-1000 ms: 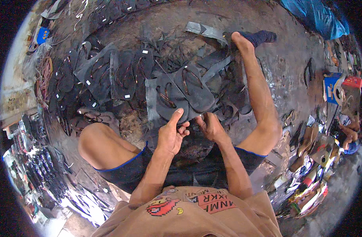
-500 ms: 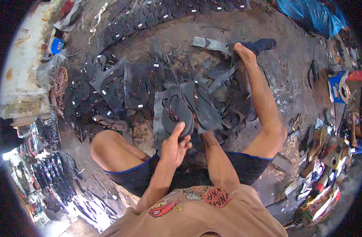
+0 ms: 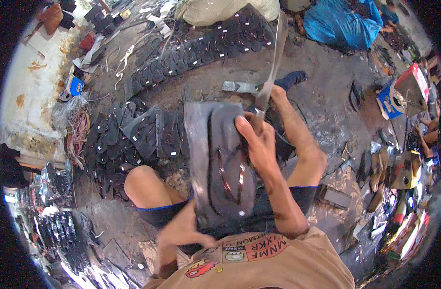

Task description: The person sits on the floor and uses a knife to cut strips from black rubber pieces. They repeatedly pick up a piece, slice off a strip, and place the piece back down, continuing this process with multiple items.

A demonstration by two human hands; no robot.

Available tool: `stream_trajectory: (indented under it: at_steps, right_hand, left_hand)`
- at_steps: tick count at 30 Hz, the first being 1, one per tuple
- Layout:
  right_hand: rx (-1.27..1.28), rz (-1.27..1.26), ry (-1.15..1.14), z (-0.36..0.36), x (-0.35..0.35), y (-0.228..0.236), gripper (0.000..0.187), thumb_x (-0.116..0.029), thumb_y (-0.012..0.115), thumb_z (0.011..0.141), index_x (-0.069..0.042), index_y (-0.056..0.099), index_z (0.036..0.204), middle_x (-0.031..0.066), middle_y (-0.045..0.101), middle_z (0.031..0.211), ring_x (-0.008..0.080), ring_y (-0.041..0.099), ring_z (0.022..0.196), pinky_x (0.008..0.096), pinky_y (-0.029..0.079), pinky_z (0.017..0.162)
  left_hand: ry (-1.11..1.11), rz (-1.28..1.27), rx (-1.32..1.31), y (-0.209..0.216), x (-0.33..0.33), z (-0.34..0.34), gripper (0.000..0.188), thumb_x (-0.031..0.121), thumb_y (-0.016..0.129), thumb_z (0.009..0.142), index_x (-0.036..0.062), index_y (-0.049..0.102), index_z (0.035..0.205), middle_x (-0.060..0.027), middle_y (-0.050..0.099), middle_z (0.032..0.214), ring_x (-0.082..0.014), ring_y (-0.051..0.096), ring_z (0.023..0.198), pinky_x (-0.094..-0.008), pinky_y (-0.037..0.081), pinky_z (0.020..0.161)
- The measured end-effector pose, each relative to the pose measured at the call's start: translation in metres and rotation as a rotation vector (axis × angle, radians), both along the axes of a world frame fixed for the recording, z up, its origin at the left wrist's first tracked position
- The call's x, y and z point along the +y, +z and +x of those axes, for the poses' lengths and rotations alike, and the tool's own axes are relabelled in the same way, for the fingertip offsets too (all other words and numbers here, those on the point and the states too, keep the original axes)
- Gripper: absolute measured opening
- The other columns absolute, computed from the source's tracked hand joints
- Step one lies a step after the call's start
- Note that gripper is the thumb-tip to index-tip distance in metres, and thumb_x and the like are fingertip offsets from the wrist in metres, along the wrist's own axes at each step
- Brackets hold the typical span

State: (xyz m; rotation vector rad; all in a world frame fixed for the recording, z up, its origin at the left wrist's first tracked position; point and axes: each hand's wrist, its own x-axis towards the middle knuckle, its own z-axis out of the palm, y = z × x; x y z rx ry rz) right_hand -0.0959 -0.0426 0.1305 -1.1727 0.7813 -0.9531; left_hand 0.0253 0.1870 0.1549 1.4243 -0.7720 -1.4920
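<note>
above the lap, a dark rubber sheet with a sandal [image 3: 225, 168] on it was held raised in front of the chest. right hand [image 3: 259, 142] was closed on the upper right edge of the sheet and on a long thin blade [image 3: 273, 62] rising from the fist. left hand [image 3: 182, 236], blurred, gripped the lower edge; how far its fingers closed could not be told. step in hand appeared to be trimming; next move would call for a steady sheet. rows of dark sandals [image 3: 148, 137] lay on the ground [image 3: 326, 96] beyond the left knee.

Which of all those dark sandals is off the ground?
The dark sandal held up between the left hand and right hand; the rest lie in rows on the ground.
</note>
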Motion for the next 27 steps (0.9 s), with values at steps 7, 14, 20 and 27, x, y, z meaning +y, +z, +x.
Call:
stream_trajectory:
  at_steps: [7, 14, 20, 27]
  right_hand:
    - [0.235, -0.263, -0.028, -0.02, 0.074, 0.006, 0.028, -0.025, 0.08, 0.093, 0.0, 0.068, 0.098, -0.0007, 0.055, 0.071, 0.0079, 0.042, 0.066, 0.0267, 0.051, 0.075]
    - [0.384, -0.303, 0.264, -0.109, 0.114, -0.004, 0.035, -0.03, 0.042, 0.111, -0.002, 0.063, 0.117, -0.0009, 0.051, 0.063, 0.0066, 0.045, 0.055, 0.027, 0.036, 0.052]
    - [0.649, -0.223, 0.52, -0.184, 0.182, -0.038, 0.034, -0.034, 0.051, 0.106, -0.002, 0.062, 0.107, 0.0197, 0.057, 0.068, 0.0399, 0.059, 0.06, 0.0444, 0.046, 0.058]
    - [0.778, -0.298, 0.701, -0.126, 0.087, -0.025, 0.037, -0.042, 0.055, 0.104, -0.006, 0.057, 0.105, 0.0272, 0.063, 0.075, 0.0524, 0.063, 0.077, 0.0579, 0.047, 0.066]
  left_hand:
    - [0.513, -0.126, -0.037, 0.023, -0.061, -0.017, 0.063, 0.026, 0.085, 0.086, 0.0074, 0.058, 0.139, -0.0086, 0.068, 0.127, -0.0229, 0.067, 0.113, -0.0387, 0.053, 0.102]
    - [0.598, -0.012, -0.003, 0.037, -0.011, 0.031, 0.066, 0.025, 0.091, 0.082, 0.0055, 0.057, 0.135, -0.0073, 0.069, 0.121, -0.0233, 0.068, 0.108, -0.0415, 0.056, 0.096]
    - [0.501, 0.192, 0.192, 0.032, 0.005, 0.036, 0.054, 0.029, 0.086, 0.087, 0.0037, 0.061, 0.129, -0.0084, 0.072, 0.114, -0.025, 0.072, 0.099, -0.042, 0.058, 0.089]
    - [0.444, 0.206, -0.001, 0.038, -0.001, 0.032, 0.06, 0.023, 0.088, 0.085, 0.0041, 0.059, 0.134, -0.0078, 0.071, 0.118, -0.023, 0.068, 0.108, -0.0394, 0.055, 0.095]
